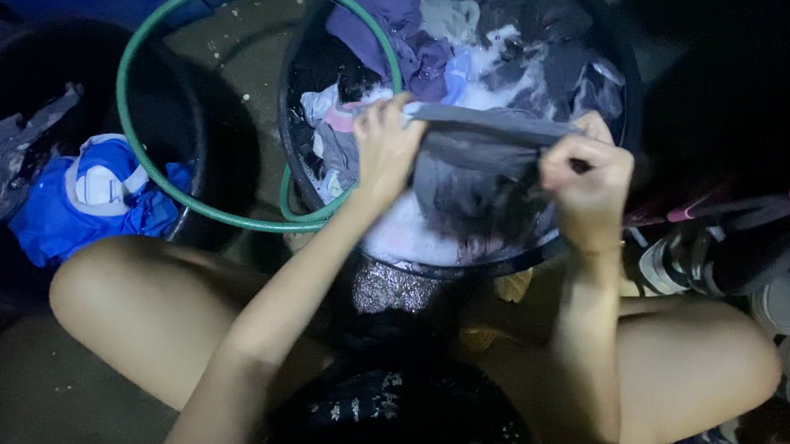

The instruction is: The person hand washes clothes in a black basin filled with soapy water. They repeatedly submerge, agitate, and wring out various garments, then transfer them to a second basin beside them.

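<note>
Left hand (384, 147): fingers curled shut, clamped on the upper left edge of a wet grey garment (473, 167). Right hand (588, 180): fingers folded together into a fist, clamped on the upper right edge of the same cloth. Garment stretched taut between both fists, hanging down in folds — lower part dipping toward white suds (408, 237) at the near side of a black wash tub (555, 250). Fingertips of both fists tucked into the fabric, not visible.

Inside the tub, beyond the fists: a purple cloth (400, 18), darker grey pieces and foam, heaped together. Individual items in that heap hard to separate; far rim lost in shadow and cut off at the top edge of the picture. Near rim partly covered by the hanging garment.

Green hose (133, 129): looped in a wide ring left of the tub, one arc crossing over the tub's left rim just beside the left wrist, a second short bend lying against the tub wall below it.

Further left, well apart from the hands: a second dark tub (189, 124) holding a blue-and-white garment (91, 196) and a grey patterned cloth (5, 162). Left wall of that tub cut off by the frame.

Right of the wash tub: shoes (689, 261) and pink-trimmed objects, dim and indistinct. Bare knees flanking the tub on both sides — open room limited to the space directly above the suds. Bare wet floor between the two tubs.
</note>
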